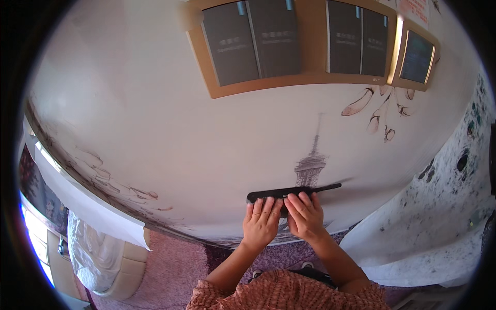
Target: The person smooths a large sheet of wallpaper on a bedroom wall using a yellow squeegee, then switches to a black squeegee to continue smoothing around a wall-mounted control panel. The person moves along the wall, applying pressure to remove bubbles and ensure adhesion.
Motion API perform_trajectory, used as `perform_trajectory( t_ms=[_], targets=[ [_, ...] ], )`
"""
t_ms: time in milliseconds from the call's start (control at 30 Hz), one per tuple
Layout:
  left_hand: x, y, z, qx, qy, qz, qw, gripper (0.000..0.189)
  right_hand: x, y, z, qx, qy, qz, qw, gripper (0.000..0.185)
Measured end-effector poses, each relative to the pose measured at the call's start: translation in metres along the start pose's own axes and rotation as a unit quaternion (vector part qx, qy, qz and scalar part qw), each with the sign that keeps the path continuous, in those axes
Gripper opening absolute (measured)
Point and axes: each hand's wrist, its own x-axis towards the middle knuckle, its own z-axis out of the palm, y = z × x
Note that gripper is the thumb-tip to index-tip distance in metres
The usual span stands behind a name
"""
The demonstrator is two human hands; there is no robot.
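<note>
A long black bar-shaped tool (267,193), which looks like a wallpaper smoother, lies across a printed mural wallpaper (232,143) on the wall before me. A thinner black rod with a rounded end (329,187) extends to its right; how the two join is hidden. My left hand (260,221) has its fingers up against the lower edge of the left half. On the right half, my right hand (305,215) grips the tool, its fingertips over the edge. A dark part shows between the hands. The tower print (311,166) rises just above the tool.
Framed dark switch panels (312,58) and a small screen (417,56) are on the wall above. A loose white patterned sheet (410,224) hangs at the right. At the left are a curling paper strip (97,217) and a plastic-covered cream seat (128,267). Purple carpet (174,263) lies below.
</note>
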Motion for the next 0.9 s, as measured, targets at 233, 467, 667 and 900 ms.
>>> perform_trajectory(
  t_ms=[233, 467, 667, 900],
  targets=[
    [0.111, 0.025, -0.042, -0.023, 0.070, -0.005, 0.997, 0.041, 0.089, 0.028, -0.054, -0.020, 0.119, -0.010, 0.993, 0.033],
    [0.072, 0.041, -0.006, 0.001, 0.040, 0.029, 0.999, 0.041, 0.034, 0.044, -0.044, -0.033, 0.079, -0.004, 0.996, 0.033],
    [0.048, 0.061, 0.013, -0.014, 0.005, 0.047, 0.999, 0.042, -0.017, 0.053, -0.037, -0.010, 0.060, 0.040, 0.997, 0.033],
    [0.156, 0.085, -0.038, -0.020, 0.025, 0.034, 0.999, 0.046, 0.087, 0.079, -0.111, -0.024, 0.119, 0.003, 0.993, 0.035]
  ],
)
